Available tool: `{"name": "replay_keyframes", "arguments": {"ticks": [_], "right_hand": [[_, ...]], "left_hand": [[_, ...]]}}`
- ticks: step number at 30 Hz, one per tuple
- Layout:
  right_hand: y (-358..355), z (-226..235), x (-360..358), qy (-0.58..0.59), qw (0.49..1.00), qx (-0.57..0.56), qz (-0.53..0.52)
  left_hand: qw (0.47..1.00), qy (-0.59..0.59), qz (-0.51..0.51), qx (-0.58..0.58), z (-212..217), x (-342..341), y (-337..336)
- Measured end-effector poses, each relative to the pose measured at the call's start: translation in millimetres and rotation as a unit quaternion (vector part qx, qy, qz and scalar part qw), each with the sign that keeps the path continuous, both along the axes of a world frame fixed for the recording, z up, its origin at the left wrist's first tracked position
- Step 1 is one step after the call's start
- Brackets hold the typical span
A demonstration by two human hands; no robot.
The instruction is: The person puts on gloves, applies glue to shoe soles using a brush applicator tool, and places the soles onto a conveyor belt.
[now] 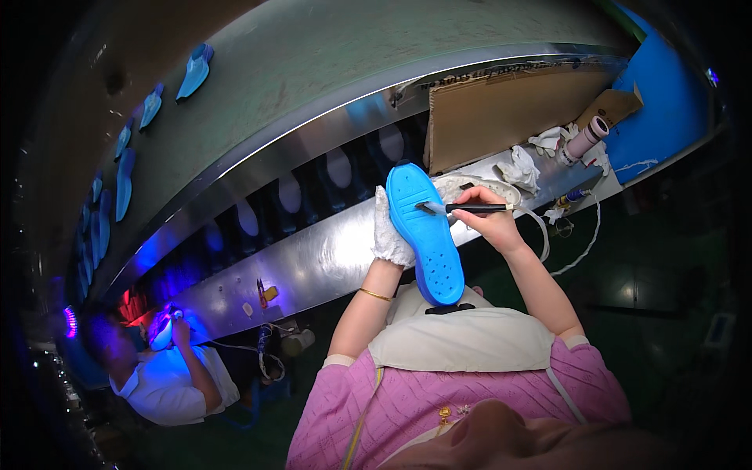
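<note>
Pink sweater (329, 407) nearest — left hand (390, 235) grips blue sole (425, 243), right hand (492, 222) pinches brush (479, 208) — flask (584, 141), contents hidden.

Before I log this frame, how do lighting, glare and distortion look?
Head view: white glare on the bench, left of the gloved left hand; head view: violet-blue and red light near the co-worker; head view: the edge of the belt bows, corners black; head view: the sole brightly lit, details readable.

Smooth blue foam-like sole (425, 233), shiny metal ledge (317, 257), matt brown cardboard panel (505, 111), rough white cloth glove (387, 236).
</note>
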State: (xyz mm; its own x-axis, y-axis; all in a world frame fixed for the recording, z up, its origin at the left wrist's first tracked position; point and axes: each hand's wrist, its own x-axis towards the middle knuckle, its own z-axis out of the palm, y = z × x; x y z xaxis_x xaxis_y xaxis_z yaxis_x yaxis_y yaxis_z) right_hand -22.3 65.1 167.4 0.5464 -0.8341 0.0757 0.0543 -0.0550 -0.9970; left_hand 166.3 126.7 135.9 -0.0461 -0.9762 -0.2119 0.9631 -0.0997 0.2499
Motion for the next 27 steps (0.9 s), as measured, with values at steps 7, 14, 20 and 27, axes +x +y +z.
{"name": "replay_keyframes", "arguments": {"ticks": [7,14,20,27], "right_hand": [[-5,5,-22,-0.062,0.995,0.034,-0.07],[-7,2,-28,-0.103,0.99,0.051,-0.085],[-1,3,-28,-0.114,0.989,0.032,-0.091],[2,11,-23,-0.141,0.984,0.076,-0.081]], "left_hand": [[1.0,0.017,-0.013,-0.019,15,-39,2],[0.999,-0.008,-0.038,-0.03,35,-51,4],[0.999,-0.019,-0.042,-0.028,31,-47,2],[0.997,-0.025,-0.05,-0.046,30,-45,2]]}}
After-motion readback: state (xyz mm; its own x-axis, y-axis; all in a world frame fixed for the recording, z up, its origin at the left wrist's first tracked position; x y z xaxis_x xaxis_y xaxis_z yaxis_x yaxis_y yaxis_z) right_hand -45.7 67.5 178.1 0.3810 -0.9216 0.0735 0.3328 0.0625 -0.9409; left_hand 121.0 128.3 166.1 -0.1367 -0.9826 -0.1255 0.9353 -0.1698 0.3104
